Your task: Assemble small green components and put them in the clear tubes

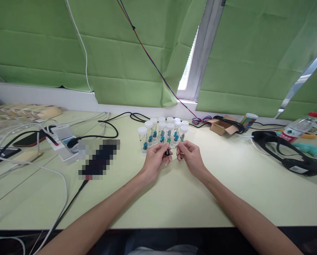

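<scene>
Pinching a black part (167, 152), likely light, best side-held, in my left grip (155, 158); I cannot tell if my right grip (191, 157) holds anything.

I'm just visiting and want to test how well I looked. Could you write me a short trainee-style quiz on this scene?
1. True or false: the cardboard box stands open.
2. Which hand holds the small black part?
A) left
B) right
3. Fill in: the clear containers beyond the hands have ____ tops.

Key:
1. True.
2. A, the left hand.
3. White.
</scene>
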A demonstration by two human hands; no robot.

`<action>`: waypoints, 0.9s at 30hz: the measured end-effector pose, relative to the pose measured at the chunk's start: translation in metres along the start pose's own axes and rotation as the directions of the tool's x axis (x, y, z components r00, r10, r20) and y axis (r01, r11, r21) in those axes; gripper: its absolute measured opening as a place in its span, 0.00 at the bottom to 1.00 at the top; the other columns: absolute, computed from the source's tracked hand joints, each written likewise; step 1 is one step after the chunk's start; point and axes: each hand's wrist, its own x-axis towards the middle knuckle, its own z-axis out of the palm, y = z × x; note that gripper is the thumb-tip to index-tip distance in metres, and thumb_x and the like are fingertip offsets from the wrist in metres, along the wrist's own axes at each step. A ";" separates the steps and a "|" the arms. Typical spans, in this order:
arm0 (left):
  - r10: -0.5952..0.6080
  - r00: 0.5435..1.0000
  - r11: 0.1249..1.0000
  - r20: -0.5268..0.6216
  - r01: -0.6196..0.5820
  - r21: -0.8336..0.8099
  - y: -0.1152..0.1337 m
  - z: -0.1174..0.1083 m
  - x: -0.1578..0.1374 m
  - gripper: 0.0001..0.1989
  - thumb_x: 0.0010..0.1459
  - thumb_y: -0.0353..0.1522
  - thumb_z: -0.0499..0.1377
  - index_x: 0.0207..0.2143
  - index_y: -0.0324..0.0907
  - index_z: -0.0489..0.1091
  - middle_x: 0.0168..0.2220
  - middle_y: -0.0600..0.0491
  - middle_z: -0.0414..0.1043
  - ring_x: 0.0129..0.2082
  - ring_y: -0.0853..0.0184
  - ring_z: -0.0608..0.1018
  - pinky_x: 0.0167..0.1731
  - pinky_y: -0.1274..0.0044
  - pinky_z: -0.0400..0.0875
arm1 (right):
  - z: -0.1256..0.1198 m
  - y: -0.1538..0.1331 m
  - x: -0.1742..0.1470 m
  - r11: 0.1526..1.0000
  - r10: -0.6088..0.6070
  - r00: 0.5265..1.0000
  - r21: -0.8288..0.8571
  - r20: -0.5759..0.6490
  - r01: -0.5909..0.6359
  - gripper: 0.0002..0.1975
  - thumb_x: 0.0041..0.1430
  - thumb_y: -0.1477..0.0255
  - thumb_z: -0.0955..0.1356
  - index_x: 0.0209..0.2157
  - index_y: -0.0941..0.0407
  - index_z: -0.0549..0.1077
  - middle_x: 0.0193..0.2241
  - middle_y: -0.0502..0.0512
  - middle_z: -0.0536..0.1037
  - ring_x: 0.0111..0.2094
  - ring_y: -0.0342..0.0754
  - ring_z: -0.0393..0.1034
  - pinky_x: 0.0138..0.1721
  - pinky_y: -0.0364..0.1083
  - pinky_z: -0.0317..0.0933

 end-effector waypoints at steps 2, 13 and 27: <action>0.008 1.000 1.000 0.014 -0.008 0.006 -0.001 0.000 0.000 0.14 0.51 0.39 0.67 0.27 0.38 0.71 0.24 0.52 0.71 0.19 0.74 0.71 0.17 0.81 0.61 | 0.000 -0.001 0.000 0.999 0.030 1.000 0.036 -0.003 -0.030 0.17 0.54 0.59 0.74 0.26 0.57 0.72 0.20 0.48 0.72 0.19 0.39 0.63 0.20 0.41 0.56; 0.055 0.997 0.994 0.052 -0.059 0.087 -0.003 -0.001 0.000 0.16 0.52 0.43 0.66 0.27 0.38 0.71 0.24 0.53 0.71 0.19 0.72 0.72 0.17 0.80 0.62 | 0.000 -0.001 0.002 0.969 0.161 0.987 0.187 0.000 -0.158 0.17 0.48 0.60 0.77 0.26 0.57 0.72 0.18 0.45 0.69 0.18 0.38 0.60 0.19 0.41 0.53; 0.055 0.998 0.992 -0.003 -0.054 0.110 -0.002 0.000 0.001 0.17 0.51 0.43 0.66 0.25 0.38 0.70 0.23 0.52 0.71 0.18 0.72 0.72 0.17 0.79 0.62 | 0.000 0.003 0.002 0.973 0.171 0.985 0.157 -0.006 -0.168 0.18 0.48 0.58 0.76 0.30 0.56 0.72 0.19 0.46 0.71 0.19 0.40 0.62 0.20 0.41 0.56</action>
